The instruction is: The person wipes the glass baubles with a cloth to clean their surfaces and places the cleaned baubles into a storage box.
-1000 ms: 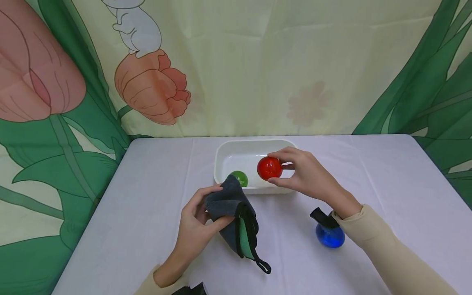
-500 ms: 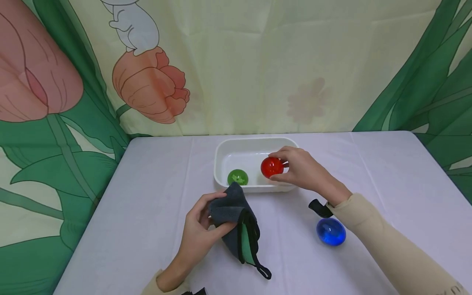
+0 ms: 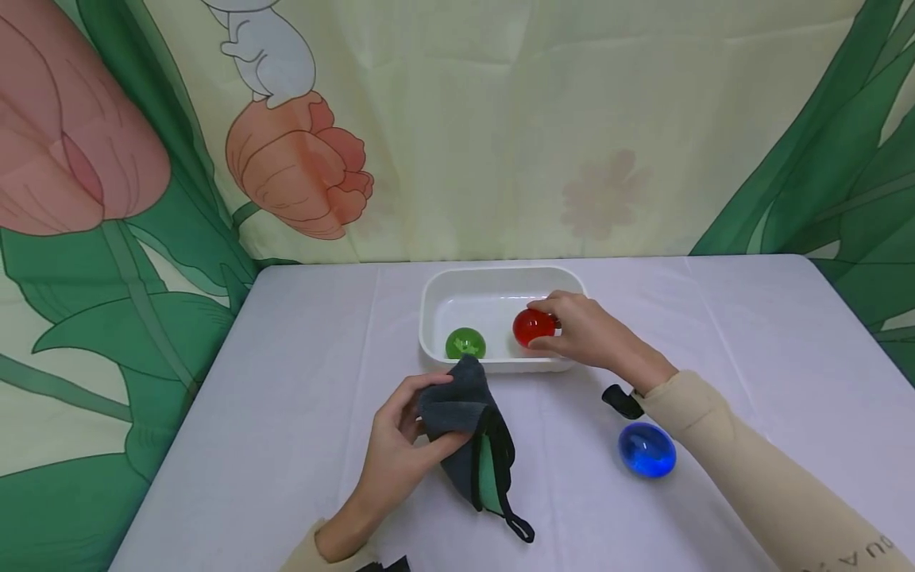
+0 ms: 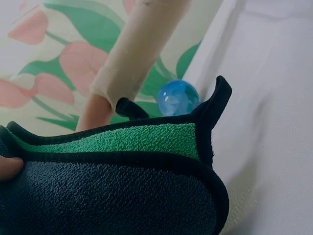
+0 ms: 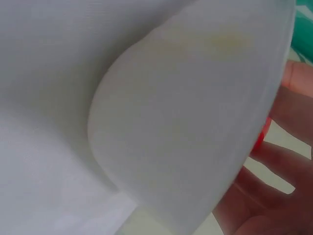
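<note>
My right hand (image 3: 589, 330) pinches a shiny red ball (image 3: 533, 328) between thumb and fingers, low inside the white tray (image 3: 500, 365). Whether the ball touches the tray floor I cannot tell. A green ball (image 3: 465, 343) lies in the tray's front left corner. In front of the tray, my left hand (image 3: 403, 437) grips a folded dark grey cloth (image 3: 457, 409) with black edging, a green inner side and a hanging loop. The left wrist view shows the cloth's green lining (image 4: 132, 139) up close. In the right wrist view the tray wall (image 5: 186, 117) hides most of the red ball.
A clear blue ball (image 3: 646, 450) rests on the white tablecloth (image 3: 300, 381), beside the right forearm. A black strap (image 3: 622, 402) sticks out at the right cuff. Behind the table hangs a curtain (image 3: 486, 135) printed with flowers and leaves.
My right hand has lowered the red ball further into the tray. The left hand and cloth have shifted slightly down and right, uncovering the green ball more.
</note>
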Motion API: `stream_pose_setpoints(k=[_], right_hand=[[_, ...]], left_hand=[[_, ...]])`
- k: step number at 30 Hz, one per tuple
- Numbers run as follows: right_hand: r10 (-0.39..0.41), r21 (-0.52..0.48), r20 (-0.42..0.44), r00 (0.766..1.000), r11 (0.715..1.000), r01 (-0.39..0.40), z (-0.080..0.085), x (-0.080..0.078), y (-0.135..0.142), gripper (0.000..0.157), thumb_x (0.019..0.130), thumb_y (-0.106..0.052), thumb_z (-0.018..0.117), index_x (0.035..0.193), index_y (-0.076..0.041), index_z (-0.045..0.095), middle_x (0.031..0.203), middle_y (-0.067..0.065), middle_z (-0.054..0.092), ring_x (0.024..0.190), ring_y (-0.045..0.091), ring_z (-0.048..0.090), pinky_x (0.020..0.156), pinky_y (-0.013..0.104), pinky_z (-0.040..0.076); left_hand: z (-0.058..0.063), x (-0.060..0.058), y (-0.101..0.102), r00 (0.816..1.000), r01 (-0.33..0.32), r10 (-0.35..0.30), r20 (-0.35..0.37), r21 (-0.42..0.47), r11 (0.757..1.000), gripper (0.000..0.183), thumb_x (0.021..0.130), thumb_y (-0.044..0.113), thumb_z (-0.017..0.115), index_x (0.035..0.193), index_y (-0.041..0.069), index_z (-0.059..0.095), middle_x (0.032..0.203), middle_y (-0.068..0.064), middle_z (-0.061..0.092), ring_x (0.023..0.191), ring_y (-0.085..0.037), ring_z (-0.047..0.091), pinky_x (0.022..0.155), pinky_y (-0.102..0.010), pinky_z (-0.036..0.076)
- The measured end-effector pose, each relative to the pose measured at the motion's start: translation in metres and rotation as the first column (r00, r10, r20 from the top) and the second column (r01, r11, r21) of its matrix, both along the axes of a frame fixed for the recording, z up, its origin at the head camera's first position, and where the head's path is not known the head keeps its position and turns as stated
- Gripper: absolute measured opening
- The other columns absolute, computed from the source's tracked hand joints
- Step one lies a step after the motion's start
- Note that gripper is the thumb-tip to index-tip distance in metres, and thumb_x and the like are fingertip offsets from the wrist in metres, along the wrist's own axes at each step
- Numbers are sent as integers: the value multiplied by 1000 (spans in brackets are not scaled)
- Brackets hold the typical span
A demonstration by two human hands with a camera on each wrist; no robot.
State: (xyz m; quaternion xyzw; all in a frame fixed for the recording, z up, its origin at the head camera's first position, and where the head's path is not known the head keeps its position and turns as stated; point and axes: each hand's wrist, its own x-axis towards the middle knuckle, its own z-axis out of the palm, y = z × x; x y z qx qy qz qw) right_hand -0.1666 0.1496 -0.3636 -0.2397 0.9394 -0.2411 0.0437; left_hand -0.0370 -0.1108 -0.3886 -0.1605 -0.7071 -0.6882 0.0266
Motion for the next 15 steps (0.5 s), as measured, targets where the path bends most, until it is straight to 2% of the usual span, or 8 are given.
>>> stream_pose_setpoints(k=[5,15], right_hand=[[13,16,6,1000,1000,-13,-5,-4,1,57,73,-24,78,121,1,58,106,15,61,94,28,59,73,37,54],[29,40,42,999,999,-30,-12,-9,-1,56,75,-26,77,120,2,58,102,12,62,90,24,58,72,33,53]], left_hand=[[0,-1,3,1000,6,-6,-7,-14,1000,53,74,3,75,121,16,54,124,-1,52,105,-23,55,76,-34,51],[1,1,3,1000,6,-6,-11,-19,1000,53,74,4,75,121,16,54,123,-2,53,106,-23,55,76,-33,52]])
